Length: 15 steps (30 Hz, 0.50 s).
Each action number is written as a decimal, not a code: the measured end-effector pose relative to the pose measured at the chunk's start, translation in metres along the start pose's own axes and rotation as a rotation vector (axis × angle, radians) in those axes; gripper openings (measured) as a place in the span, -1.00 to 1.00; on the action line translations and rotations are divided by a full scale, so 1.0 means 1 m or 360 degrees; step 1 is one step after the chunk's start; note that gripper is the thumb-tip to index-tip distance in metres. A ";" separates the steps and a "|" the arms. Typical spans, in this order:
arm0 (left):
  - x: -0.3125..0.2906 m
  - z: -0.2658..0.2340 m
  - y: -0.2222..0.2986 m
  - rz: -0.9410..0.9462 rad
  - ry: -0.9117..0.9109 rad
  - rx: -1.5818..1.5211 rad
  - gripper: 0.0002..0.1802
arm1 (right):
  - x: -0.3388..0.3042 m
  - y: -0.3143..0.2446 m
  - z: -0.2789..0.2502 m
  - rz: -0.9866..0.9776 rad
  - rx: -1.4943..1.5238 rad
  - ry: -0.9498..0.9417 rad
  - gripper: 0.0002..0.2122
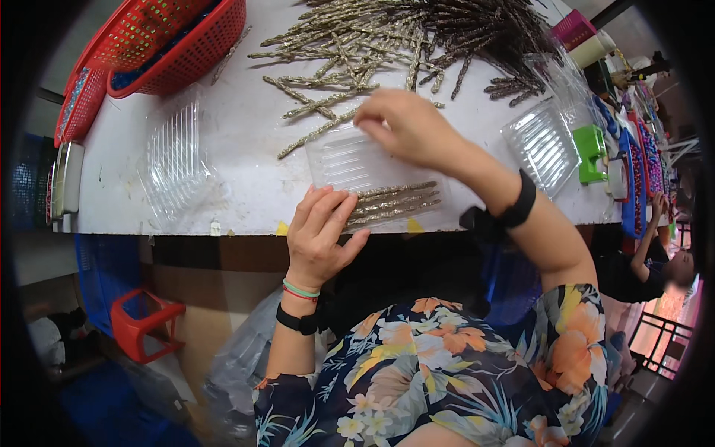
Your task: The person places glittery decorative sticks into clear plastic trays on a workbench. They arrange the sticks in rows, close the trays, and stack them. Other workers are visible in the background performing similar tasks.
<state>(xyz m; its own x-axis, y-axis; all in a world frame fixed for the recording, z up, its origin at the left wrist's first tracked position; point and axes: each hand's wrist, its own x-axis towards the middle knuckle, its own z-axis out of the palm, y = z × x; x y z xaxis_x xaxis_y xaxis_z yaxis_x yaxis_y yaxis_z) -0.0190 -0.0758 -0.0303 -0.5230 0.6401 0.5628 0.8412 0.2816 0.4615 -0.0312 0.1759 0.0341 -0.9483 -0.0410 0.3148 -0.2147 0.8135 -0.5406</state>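
A clear ribbed plastic tray [350, 160] lies at the white table's near edge with a few glittery twisted sticks [395, 201] laid in its near side. My left hand [320, 231] rests at the tray's near left corner, fingers touching the ends of those sticks. My right hand [406, 127] reaches over the tray's far edge, fingers curled beside a loose stick [316, 132]; what it grips is hidden. A big heap of the same sticks [417, 33] covers the far part of the table.
Red mesh baskets [175, 45] stand at the far left, an empty clear tray [175, 156] lies left of mine, more clear trays [542, 141] to the right. A red stool [141, 324] sits under the table. Another person [655, 268] works at the right.
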 end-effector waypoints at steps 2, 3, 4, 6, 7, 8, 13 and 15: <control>0.000 -0.002 0.000 0.0004 -0.0006 0.0006 -0.43 | 0.012 -0.001 -0.016 0.0182 -0.0023 -0.0257 -0.82; -0.001 -0.002 0.000 0.0001 0.0000 0.0007 -0.43 | 0.015 -0.002 -0.023 0.0266 -0.0042 -0.0394 -0.81; -0.001 -0.001 -0.001 -0.0003 0.0006 0.0007 -0.43 | 0.012 -0.001 -0.027 0.0167 -0.0048 -0.0488 -0.81; -0.001 0.000 -0.002 0.0005 0.0011 0.0012 -0.43 | -0.004 0.001 -0.039 -0.0031 -0.0065 -0.0687 -0.80; -0.002 0.000 -0.001 -0.0001 0.0013 0.0019 -0.43 | -0.013 -0.002 -0.042 -0.0072 -0.0153 -0.0739 -0.81; -0.002 0.001 0.000 -0.0010 0.0023 0.0021 -0.43 | -0.022 -0.006 -0.047 -0.0180 -0.0194 -0.0783 -0.84; 0.001 0.000 0.000 0.0016 0.0024 0.0021 -0.44 | -0.057 -0.014 -0.049 -0.0045 -0.0392 -0.0773 -0.90; 0.000 -0.001 0.000 0.0010 0.0021 0.0018 -0.43 | -0.060 -0.013 -0.050 -0.0020 -0.0288 -0.0712 -0.91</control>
<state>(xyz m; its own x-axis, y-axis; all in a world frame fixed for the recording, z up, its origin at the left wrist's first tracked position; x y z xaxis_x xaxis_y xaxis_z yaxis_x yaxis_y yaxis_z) -0.0190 -0.0765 -0.0294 -0.5192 0.6324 0.5748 0.8461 0.2854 0.4502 0.0406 0.1971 0.0615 -0.9620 -0.2646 -0.0673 -0.2202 0.8977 -0.3818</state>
